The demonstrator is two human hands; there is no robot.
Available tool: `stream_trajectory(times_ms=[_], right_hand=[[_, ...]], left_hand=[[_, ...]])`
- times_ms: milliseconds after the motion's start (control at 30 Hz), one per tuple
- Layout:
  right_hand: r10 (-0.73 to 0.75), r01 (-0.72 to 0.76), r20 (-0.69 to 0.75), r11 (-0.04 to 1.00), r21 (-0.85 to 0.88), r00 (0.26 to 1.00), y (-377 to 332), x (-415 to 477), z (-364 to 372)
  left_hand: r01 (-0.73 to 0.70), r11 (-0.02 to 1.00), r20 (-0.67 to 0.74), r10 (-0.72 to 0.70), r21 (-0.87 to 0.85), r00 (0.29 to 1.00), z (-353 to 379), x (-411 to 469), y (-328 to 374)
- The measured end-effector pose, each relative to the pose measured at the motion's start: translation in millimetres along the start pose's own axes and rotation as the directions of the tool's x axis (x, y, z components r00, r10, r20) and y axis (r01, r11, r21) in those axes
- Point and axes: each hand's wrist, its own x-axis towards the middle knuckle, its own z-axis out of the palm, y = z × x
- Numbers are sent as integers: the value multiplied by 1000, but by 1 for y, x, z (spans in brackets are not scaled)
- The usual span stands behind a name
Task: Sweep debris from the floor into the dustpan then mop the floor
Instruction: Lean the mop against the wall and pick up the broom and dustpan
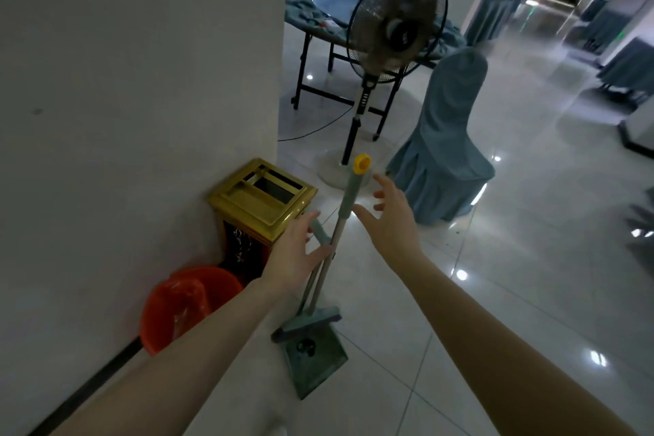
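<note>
Broom handle [348, 198] between both open hands – left hand [293, 251], right hand [391, 219]

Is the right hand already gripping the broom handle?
No, the right hand is spread open beside the broom handle, with a gap showing between its fingers and the pole.

Dim, bluish indoor view with wide-angle bending at the edges.
Small ceiling-light glints dot the glossy pale tiled floor [513, 294]; the far right corridor is soft and hazy, the forearms slightly blurred.
</note>
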Motion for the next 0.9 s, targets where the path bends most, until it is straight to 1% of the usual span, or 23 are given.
stream_trajectory(times_ms=[100, 200, 267, 333, 467, 533, 667, 767, 900], right_hand=[[14, -15, 4, 998, 69, 1000, 7, 26, 26], [49, -51, 14, 986, 159, 999, 15, 42, 46], [56, -60, 27, 986, 154, 998, 21, 50, 52], [49, -54, 45, 991, 121, 998, 25, 57, 56], [20, -34, 95, 989, 142, 995, 28, 67, 64], [9, -26, 108, 987, 157, 994, 29, 70, 65], [-1, -17, 109, 987, 160, 994, 31, 70, 65], [-44, 30, 97, 990, 140, 994, 29, 65, 64], [-104, 87, 131, 987, 133, 986, 23, 48, 61]], left_hand=[[23, 1000, 8, -23, -15, 1000, 16, 34, -11], [81, 995, 58, -84, 51, 995, 34, 58, -20], [112, 990, 99, -120, 87, 988, 45, 70, -28], [112, 989, 152, -126, 92, 980, 57, 79, -38], [197, 976, 234, -213, 90, 949, 78, 92, -57], [205, 974, 221, -223, 102, 949, 83, 95, -64], [238, 969, 165, -245, 63, 955, 84, 96, -66], [246, 965, 156, -257, 88, 954, 81, 92, -65], [251, 962, 139, -264, 103, 954, 74, 71, -64]])
